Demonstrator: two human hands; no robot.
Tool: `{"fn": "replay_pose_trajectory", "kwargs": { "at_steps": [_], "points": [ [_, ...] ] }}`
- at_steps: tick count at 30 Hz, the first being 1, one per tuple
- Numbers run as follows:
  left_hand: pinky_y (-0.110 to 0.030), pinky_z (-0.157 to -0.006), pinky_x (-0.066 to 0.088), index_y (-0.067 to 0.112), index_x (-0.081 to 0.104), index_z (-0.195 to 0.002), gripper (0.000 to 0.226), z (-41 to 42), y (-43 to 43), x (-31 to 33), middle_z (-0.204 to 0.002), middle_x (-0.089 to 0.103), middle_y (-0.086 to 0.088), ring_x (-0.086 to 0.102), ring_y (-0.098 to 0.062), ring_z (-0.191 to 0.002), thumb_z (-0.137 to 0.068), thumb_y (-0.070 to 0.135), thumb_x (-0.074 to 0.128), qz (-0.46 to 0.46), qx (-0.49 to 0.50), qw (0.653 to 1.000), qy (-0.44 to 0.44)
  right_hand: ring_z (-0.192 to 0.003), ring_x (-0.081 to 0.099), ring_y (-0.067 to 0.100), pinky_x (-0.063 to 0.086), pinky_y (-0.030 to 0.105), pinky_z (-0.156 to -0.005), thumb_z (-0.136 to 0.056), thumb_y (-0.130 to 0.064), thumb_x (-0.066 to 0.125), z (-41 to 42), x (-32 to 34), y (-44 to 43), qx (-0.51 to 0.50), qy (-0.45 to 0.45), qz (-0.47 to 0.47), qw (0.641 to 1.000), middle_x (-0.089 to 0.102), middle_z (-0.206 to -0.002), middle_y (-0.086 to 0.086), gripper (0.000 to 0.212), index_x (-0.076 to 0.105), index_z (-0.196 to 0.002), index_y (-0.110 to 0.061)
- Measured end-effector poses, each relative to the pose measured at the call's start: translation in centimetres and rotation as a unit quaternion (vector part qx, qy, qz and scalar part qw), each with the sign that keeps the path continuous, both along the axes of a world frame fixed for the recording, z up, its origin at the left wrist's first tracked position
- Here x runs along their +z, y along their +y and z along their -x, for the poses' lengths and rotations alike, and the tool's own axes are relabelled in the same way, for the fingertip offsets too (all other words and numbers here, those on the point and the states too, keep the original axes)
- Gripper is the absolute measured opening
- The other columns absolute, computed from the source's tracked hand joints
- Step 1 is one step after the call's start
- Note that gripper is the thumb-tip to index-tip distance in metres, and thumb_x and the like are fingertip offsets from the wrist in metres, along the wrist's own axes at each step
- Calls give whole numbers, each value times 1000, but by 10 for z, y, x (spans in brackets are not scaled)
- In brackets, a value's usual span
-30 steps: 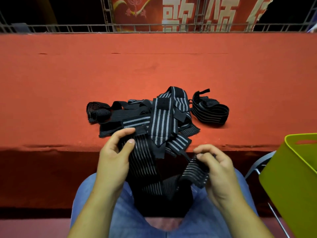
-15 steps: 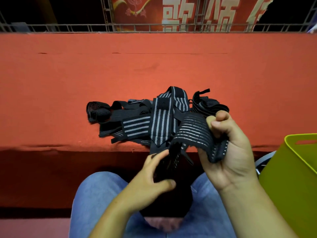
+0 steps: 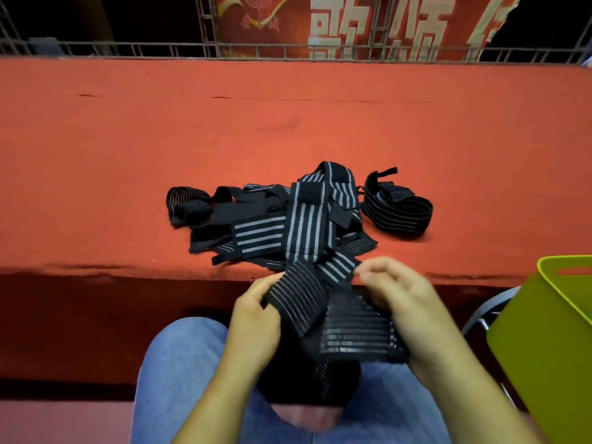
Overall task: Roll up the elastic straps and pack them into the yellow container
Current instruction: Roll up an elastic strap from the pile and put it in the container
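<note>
A black elastic strap with thin grey stripes (image 3: 346, 328) is held over my lap, just below the table's front edge. My left hand (image 3: 256, 318) grips its left end, which folds over my fingers. My right hand (image 3: 400, 302) holds the wider right part, fingers curled over the top edge; it is blurred. The strap's tail hangs down between my knees. A tangled pile of black striped straps (image 3: 288, 219) lies on the red table. The yellow container (image 3: 544, 341) stands at the right, beside my right forearm.
A rolled-looking strap loop (image 3: 398, 209) lies apart to the right of the pile. The red table (image 3: 128, 155) stretches far back to a metal railing (image 3: 128, 49) and a red banner. A metal chair frame (image 3: 483, 315) shows beside the container.
My right hand came down from above the pile to lap level. My left hand rose to grip the strap's left end, and the strap now spreads between both hands.
</note>
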State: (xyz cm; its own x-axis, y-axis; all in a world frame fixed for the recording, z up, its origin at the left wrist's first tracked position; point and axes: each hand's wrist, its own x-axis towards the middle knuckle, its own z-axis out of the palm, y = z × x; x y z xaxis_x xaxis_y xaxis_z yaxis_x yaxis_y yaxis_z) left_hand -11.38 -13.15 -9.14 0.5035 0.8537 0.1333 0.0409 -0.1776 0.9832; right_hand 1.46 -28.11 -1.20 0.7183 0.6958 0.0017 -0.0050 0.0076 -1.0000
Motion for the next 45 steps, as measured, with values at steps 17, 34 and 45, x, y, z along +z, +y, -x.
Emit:
{"fn": "replay_pose_trajectory", "kwargs": {
  "at_steps": [17,34,45],
  "points": [
    [-12,-99,43,32,75,-113,44,6,-15,23,-116,66,21,64,-6,-117,-91,-4,65,-190,-115,975,5,-87,72,13,58,43,-86,-84,-53,71,19,-51,18,11,-125,16,992,78,-91,-3,33,76,-94,-22],
    [-32,-116,39,29,70,-127,48,9,-7,19,-132,67,14,58,-7,-132,-93,57,50,-53,-150,987,-27,-86,69,21,54,32,-77,-82,8,56,19,-52,16,99,83,-91,987,77,-94,14,37,77,-98,-18],
    [-37,-104,49,35,76,-115,25,6,-14,22,-120,75,3,68,-15,-117,-95,43,61,-14,-137,988,-72,-102,73,14,56,23,-86,-85,22,47,27,-47,17,97,27,-85,991,80,-107,5,62,80,-106,-26]
  ]
}}
